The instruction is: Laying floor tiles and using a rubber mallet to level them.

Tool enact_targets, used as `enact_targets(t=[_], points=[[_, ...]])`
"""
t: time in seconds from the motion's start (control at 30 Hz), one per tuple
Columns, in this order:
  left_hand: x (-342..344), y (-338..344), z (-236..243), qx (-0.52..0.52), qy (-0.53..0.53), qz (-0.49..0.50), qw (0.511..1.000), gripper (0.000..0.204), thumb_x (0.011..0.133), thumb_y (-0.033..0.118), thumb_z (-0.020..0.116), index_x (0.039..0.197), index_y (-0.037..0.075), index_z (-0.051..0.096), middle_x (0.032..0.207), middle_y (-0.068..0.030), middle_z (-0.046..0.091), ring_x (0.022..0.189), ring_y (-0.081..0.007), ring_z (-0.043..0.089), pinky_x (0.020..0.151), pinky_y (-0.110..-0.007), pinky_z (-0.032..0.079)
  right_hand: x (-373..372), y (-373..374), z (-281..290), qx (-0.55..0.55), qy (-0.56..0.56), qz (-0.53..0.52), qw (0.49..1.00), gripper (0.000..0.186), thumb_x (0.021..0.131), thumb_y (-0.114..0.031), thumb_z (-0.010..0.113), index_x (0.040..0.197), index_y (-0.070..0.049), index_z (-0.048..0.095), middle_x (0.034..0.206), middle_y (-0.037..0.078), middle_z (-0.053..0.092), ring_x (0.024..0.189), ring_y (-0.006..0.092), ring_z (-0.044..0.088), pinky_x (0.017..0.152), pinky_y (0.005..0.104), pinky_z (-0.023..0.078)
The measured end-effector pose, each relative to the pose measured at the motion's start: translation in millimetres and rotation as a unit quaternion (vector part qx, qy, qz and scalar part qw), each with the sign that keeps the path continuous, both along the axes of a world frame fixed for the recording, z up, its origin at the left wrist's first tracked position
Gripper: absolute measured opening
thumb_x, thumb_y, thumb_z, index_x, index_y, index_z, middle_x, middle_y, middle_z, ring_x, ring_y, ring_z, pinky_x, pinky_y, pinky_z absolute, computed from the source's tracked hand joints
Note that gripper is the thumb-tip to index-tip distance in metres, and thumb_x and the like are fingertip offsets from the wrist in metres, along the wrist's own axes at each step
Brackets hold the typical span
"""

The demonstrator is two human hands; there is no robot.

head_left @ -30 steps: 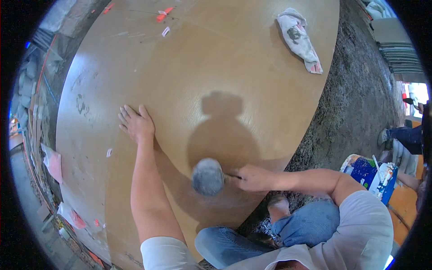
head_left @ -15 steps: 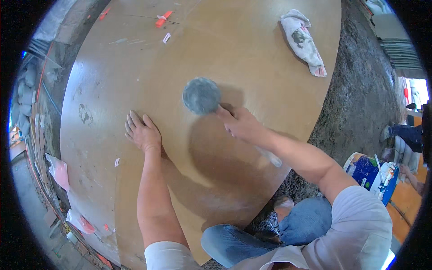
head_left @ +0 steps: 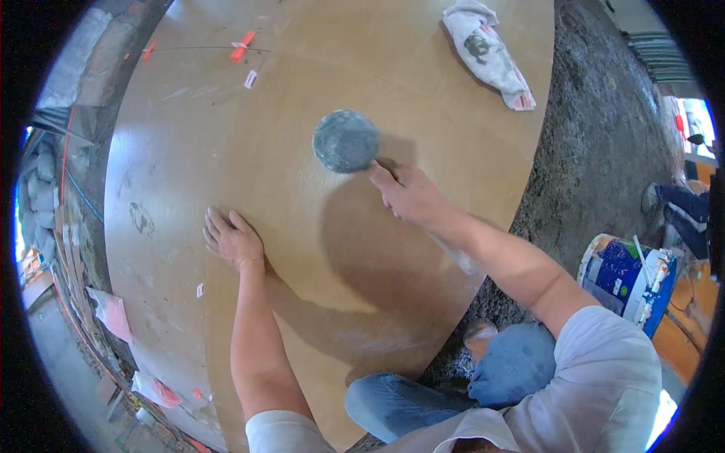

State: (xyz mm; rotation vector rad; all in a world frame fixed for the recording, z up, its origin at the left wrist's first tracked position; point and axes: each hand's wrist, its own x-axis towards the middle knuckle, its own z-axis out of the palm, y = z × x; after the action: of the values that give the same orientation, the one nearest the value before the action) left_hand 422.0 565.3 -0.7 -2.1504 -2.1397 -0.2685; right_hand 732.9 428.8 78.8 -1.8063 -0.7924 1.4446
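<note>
My right hand grips the handle of a tool with a round grey head, likely a mallet, held over the middle of a large tan, glossy slab. My left hand rests on the slab left of the tool, fingers spread. A stained white cloth lies at the slab's upper right. Small orange pieces, white clips and pink-and-white bags sit on or along its top and left parts.
Wet grey mortar borders the slab on the right. A blue-and-white bucket stands at my right, with another person's legs beyond it. Stacked grey sheets are at the upper right. Boards, hoses and grey sacks line the left side.
My right hand has carried the round-headed tool forward from low in front of me to the middle of the slab. My left hand appears slightly lower in the picture, still on the slab.
</note>
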Motion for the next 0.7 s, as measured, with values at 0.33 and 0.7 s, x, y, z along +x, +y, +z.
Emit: enact_targets(t=[0.33,0.7], points=[[1.1,6.4,-3.8,-0.005,0.001,0.013,1.0,0.055,0.096,0.04,0.04,0.142,0.01,0.037,0.145,-0.0106,0.041,0.133,-0.0321,0.035,0.108,-0.053,0.026,19.5,-7.4,-1.8,-0.061,0.027,-0.005,0.998,0.057,0.096,-0.048,0.047,0.11,0.005,0.059,0.077,0.025,0.063,0.076,0.03,0.064,0.074,0.0395,0.049],[12.3,0.9,4.1,-0.014,0.041,-0.025,0.999,0.058,0.095,0.04,0.044,0.142,0.007,0.036,0.147,-0.0158,0.035,0.136,-0.0369,0.029,0.11,-0.055,0.022,14.9,-9.2,-16.8,0.037,-0.203,0.059,0.977,0.038,0.084,-0.032,0.059,0.101,0.002,0.058,0.079,0.028,0.062,0.078,0.0465,0.06,0.07,0.05,0.05]])
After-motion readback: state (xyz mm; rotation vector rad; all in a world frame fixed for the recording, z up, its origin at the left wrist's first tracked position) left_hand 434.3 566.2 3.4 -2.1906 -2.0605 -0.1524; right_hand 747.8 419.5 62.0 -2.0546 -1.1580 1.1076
